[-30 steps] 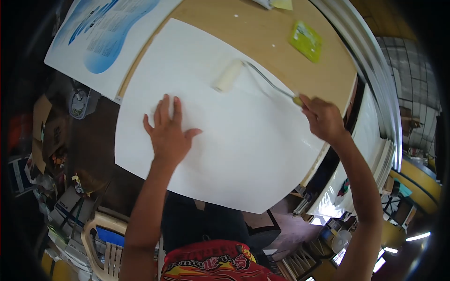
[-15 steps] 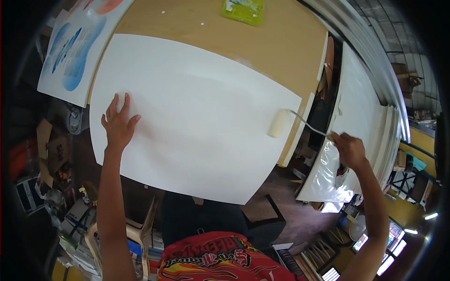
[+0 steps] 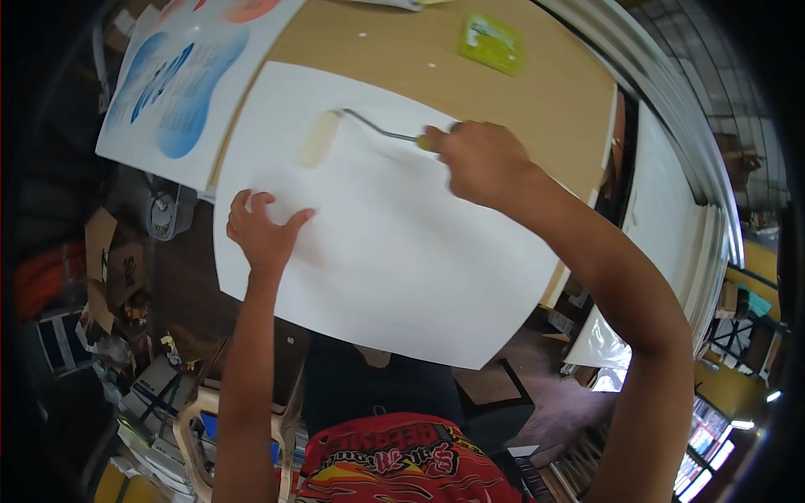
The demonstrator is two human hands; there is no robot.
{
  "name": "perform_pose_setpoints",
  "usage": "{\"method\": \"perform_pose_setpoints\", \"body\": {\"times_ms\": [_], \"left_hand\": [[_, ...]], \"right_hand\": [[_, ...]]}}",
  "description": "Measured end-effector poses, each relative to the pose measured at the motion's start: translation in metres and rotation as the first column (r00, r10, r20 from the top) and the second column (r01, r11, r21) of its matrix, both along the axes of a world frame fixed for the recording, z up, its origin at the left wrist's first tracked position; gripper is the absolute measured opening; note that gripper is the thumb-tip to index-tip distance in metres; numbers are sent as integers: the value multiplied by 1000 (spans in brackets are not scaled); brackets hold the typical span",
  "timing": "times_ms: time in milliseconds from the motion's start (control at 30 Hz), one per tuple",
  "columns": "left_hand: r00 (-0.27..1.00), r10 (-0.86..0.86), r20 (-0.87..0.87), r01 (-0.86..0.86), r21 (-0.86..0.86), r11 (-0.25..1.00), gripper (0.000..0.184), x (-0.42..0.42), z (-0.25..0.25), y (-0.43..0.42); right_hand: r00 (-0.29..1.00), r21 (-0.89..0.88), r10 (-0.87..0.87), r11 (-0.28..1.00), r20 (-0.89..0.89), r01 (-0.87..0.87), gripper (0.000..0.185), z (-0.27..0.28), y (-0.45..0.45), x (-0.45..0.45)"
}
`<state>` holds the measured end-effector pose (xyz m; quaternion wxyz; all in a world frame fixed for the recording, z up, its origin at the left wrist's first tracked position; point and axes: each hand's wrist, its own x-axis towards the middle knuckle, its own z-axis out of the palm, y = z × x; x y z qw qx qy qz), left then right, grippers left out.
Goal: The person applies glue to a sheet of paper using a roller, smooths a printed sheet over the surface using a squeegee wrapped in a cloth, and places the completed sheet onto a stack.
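Note:
A large white sheet lies on the brown board of the table and overhangs its near edge. My right hand is closed round the handle of a paint roller, whose pale sleeve is over the upper left part of the sheet, slightly blurred. Lower down on the left, my left hand rests on the sheet with its thumb and fingers apart, holding nothing. At the back of the board sits a yellow-green paint tray with white paint in it.
A printed sheet with blue shapes lies to the left. White panels lean at the right, beside metal rails. Below left are an open cardboard box and a wooden chair. Brown board shows behind the white sheet.
My right hand has swept the roller from the sheet's right edge across to its upper left. My left hand stays on the sheet, its fingers more bent. The whole view has shifted slightly.

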<state>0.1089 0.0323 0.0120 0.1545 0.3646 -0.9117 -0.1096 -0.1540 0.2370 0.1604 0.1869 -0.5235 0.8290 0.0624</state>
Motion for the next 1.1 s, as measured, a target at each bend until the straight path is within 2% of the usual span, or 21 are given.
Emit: {"method": "perform_pose_setpoints", "body": {"times_ms": [33,100,167,233,333,400,433,533,600,633,667,700,767,867,933,1000,1100], "left_hand": [[1000,12,-24,-13,-41,999,65,5,-5,-8],[998,19,-53,-25,-110,994,64,19,-6,-30],[987,163,-1,-160,185,969,64,28,-3,-52],[955,283,91,-293,451,843,64,34,0,-76],[951,288,111,-293,624,724,71,37,2,-107],[981,176,75,-182,659,729,64,46,-5,-126],[992,117,53,-122,673,730,61,51,-10,-135],[999,-54,-4,29,879,476,48,64,-32,-156],[999,-49,9,20,826,563,42,63,-34,-153],[999,-48,14,18,794,608,38,61,-32,-149],[999,-43,22,9,801,598,40,61,-32,-148],[999,-39,30,-1,806,592,41,62,-31,-148],[995,-67,72,-18,801,599,42,66,-18,-151],[987,-120,105,-6,778,628,43,65,-6,-155],[990,-118,71,23,761,649,45,67,-17,-153],[990,-124,72,31,737,675,45,65,-9,-152],[987,-137,81,41,702,711,45,65,-11,-147]], "right_hand": [[1000,-11,-16,1000,13,16,38,-5,-2,2],[998,-22,-1,1000,-67,-1,35,-3,16,6],[997,35,2,999,-77,1,35,5,47,6],[997,106,-46,993,-57,52,35,29,73,11],[978,58,-187,982,92,182,37,56,97,14],[946,49,-235,972,222,230,38,55,92,15],[948,21,-201,979,248,202,40,52,81,13],[991,73,-79,995,108,71,39,31,15,7],[998,-6,59,998,-14,-59,38,3,-46,10],[999,-57,44,997,15,-43,38,-5,-81,17],[999,-114,22,993,39,-18,38,-5,-108,25],[999,-85,-23,996,44,27,38,0,-116,38],[995,5,-90,996,43,90,41,6,-101,61],[976,149,-216,966,16,211,38,23,-20,88],[940,97,-326,943,97,317,39,32,7,103],[957,80,-286,956,42,282,37,21,-15,108],[956,-158,-281,944,85,291,31,-20,-86,107]]}}
